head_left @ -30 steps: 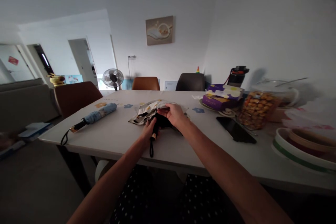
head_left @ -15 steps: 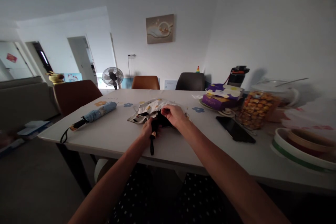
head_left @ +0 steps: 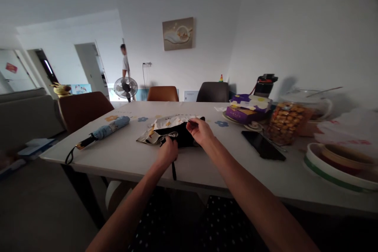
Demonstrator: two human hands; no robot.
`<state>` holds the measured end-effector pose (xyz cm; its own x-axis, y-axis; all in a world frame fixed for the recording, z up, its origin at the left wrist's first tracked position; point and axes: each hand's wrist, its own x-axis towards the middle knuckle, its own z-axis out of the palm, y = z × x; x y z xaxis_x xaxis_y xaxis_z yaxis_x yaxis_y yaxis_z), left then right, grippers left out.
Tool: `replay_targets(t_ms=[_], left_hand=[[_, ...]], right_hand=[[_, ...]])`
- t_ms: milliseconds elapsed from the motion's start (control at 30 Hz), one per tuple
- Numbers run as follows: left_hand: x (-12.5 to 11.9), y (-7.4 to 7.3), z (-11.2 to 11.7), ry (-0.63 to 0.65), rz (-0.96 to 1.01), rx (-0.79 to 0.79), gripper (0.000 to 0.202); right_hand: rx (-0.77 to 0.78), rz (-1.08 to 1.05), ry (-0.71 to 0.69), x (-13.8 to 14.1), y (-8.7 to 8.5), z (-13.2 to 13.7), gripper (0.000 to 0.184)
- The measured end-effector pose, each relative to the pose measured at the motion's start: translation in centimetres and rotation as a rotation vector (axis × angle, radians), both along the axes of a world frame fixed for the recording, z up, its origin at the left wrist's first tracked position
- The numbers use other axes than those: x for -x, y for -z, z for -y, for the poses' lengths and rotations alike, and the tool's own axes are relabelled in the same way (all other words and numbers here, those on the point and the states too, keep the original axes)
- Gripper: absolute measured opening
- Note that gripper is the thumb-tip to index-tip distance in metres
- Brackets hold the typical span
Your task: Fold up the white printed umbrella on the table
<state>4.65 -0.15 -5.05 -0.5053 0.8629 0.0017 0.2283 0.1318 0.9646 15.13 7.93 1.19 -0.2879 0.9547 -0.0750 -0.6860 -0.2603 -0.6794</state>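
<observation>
A half-folded umbrella, pale printed cloth outside and black inside, lies on the white table in front of me. My left hand is closed round its handle near the table's front edge, and the black wrist strap hangs below the hand. My right hand pinches a fold of the black canopy just right of the handle. A second, light blue umbrella lies folded at the left of the table, away from both hands.
A black phone lies right of my right arm. Behind it stand a jar of snacks, a purple box and a dark bottle. Stacked bowls sit far right. Chairs surround the table; a person stands by a fan.
My left hand slid down and closed round the handle. My right hand pulled the canopy rightward, exposing more black lining. A person has appeared in the doorway at the back.
</observation>
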Motion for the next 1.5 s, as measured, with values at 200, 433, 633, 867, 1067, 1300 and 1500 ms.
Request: replay_targets(t_ms=[200,433,633,867,1067,1300,1500], left_hand=[[-0.6,-0.4,3.8,-0.003,-0.675,-0.023,0.022],[0.3,-0.5,3.5,-0.085,-1.110,-0.134,0.019],[2.6,-0.5,3.1,-0.146,-1.208,-0.226,0.021],[12.1,-0.8,4.0,-0.354,-0.988,-0.035,0.017],[15.7,-0.4,2.4,-0.394,-0.573,-0.143,0.017],[16.6,2.1,2.1,-0.318,-0.069,-0.123,0.016],[15.3,0.9,3.5,-0.165,0.019,0.008,0.030]], right_hand=[[-0.027,-0.055,-0.066,0.3,-0.1,1.0,0.019],[-0.031,-0.022,-0.111,0.8,0.7,1.8,0.015],[-0.034,-0.005,-0.085,0.4,1.1,2.2,0.015],[0.025,0.025,-0.122,0.0,2.3,3.1,0.018],[-0.020,0.017,-0.181,1.3,2.5,4.7,0.017],[-0.109,-0.036,-0.104,0.7,1.4,3.9,0.015],[-0.111,0.153,-0.303,1.6,3.5,5.8,0.004]])
